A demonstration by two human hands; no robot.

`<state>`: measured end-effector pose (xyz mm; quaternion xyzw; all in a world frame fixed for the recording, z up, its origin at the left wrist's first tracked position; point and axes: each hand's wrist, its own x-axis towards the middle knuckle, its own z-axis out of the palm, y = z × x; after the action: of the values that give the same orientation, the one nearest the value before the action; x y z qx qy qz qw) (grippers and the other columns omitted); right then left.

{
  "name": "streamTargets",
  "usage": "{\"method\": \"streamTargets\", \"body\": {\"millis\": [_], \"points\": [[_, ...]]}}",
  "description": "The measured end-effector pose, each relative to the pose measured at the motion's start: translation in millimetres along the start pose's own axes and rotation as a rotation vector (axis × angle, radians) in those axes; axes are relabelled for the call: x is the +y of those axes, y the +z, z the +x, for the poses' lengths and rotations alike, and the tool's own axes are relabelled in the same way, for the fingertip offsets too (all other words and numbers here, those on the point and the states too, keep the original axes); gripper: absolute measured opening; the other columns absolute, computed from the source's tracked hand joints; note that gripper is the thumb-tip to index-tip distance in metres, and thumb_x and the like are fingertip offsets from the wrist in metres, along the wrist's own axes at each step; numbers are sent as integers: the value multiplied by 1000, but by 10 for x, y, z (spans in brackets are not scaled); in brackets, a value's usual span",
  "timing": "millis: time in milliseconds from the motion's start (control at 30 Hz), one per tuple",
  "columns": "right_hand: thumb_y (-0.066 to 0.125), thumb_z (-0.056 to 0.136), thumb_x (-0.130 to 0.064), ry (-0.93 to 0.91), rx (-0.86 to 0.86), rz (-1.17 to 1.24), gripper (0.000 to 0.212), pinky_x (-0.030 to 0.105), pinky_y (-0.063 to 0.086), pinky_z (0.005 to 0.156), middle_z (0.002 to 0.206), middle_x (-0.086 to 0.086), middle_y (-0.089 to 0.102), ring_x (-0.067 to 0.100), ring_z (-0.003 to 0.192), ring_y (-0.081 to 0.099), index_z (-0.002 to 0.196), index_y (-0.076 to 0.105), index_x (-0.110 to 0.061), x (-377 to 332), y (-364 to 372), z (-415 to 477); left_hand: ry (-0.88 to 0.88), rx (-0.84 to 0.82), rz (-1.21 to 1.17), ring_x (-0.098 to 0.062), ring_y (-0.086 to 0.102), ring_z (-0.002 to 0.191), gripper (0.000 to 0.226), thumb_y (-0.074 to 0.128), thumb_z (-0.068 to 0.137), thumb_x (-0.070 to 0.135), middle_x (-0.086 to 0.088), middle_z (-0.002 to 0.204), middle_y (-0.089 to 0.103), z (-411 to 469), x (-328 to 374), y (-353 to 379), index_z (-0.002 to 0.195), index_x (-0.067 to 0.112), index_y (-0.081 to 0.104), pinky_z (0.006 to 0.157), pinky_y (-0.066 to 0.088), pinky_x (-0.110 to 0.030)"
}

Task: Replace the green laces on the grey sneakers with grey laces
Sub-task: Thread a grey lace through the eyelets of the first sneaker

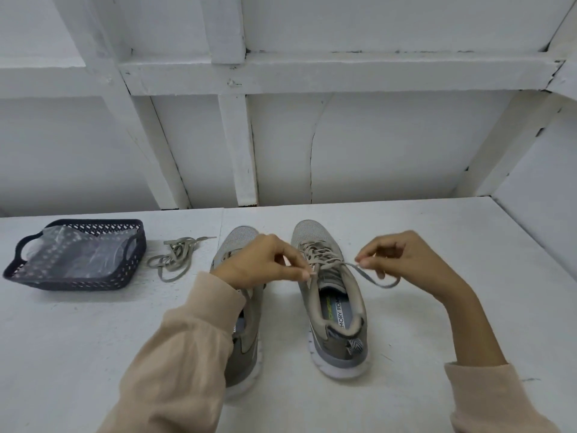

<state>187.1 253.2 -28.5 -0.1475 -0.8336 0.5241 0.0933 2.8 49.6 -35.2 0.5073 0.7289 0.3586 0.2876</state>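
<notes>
Two grey sneakers stand side by side on the white table, toes pointing away from me. The right sneaker [335, 307] is laced with a pale lace [318, 254]. My left hand [265, 260] pinches one end of that lace above the shoe's tongue. My right hand [402, 260] pinches the other end, which loops out to the right of the shoe [374, 281]. The left sneaker [246, 332] is largely hidden under my left forearm and sleeve. A loose lace [175, 257] lies in a tangle on the table to the left of the shoes.
A dark perforated basket [78, 282] with a clear plastic bag [78, 254] inside stands at the left of the table. A white panelled wall [281, 135] rises right behind the table. A side wall closes the table's right edge [515, 229].
</notes>
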Motion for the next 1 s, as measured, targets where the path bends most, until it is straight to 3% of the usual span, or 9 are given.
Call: {"method": "streamTargets", "body": {"millis": [100,200,367,700,867,1000], "points": [[73,81,-1,99,-29,-45,11,24,50,57,66,3,71,11,59,62,83,77,-11,122,59,-19,-75,-12,103,4,46,49,13,81,79,23,25,59,64,-10,-6,60,90,18,80,56,32,-7],[71,84,-1,121,4,-18,12,25,51,57,66,9,70,13,57,61,84,77,-11,211,103,-28,-105,50,92,6,46,49,13,81,78,21,27,50,58,-15,-6,89,89,16,80,56,33,-6],[67,86,1,114,16,26,12,23,51,57,66,10,69,15,57,62,84,73,-9,264,167,-10,-99,112,120,3,48,52,6,79,80,23,28,54,60,-13,-59,108,86,23,79,58,36,-7],[64,90,-1,113,10,16,10,21,51,57,69,12,68,14,55,61,88,70,-7,293,196,-2,-40,139,259,-2,54,60,8,77,80,20,6,77,74,-17,-33,140,88,21,79,61,38,-6],[63,89,0,100,25,27,11,24,52,58,69,14,67,18,57,59,87,70,-8,275,233,28,17,136,452,-7,53,68,12,72,82,22,6,80,70,29,55,155,91,25,78,71,47,-26],[62,90,3,106,17,28,15,25,50,57,67,10,66,18,56,57,85,69,-9,297,258,47,41,132,514,-9,50,69,14,70,82,21,7,77,65,65,90,170,92,24,78,73,50,-32]]}}
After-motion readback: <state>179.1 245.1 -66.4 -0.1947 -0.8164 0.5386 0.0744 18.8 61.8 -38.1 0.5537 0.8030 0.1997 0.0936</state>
